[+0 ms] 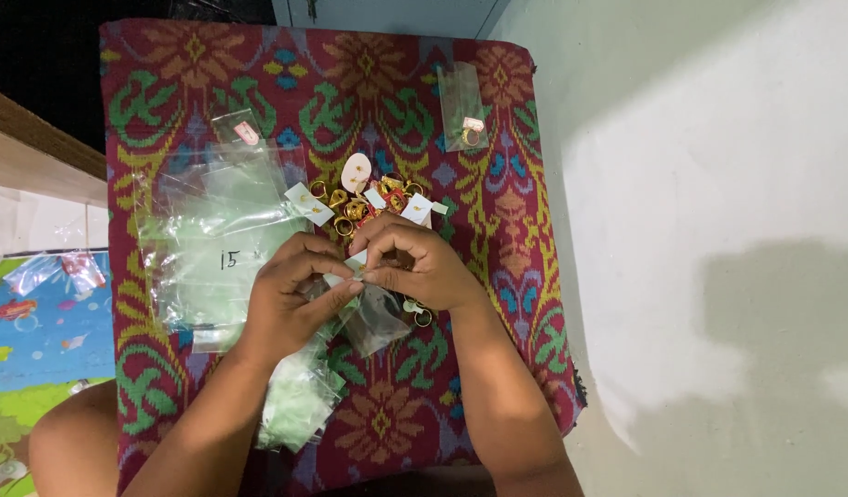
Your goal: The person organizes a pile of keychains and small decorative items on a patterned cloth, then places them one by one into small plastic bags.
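Both hands meet over the middle of a red, green and yellow patterned cloth (497, 230). The left hand (290, 299) and right hand (415, 267) each pinch the top edge of 1 small clear plastic bag (373, 317), fingertips pressed together on it, and the bag hangs just below the knuckles. Just beyond the fingers lies 1 heap of gold rings (369, 198) with small white tags, too tangled to count; 1 more ring peeks out under the right wrist. 2 filled clear packets lie apart: 1 at the upper right (462, 106), 1 at the upper left (244, 129). A stack of empty clear bags (212, 248) sits beside the left hand.
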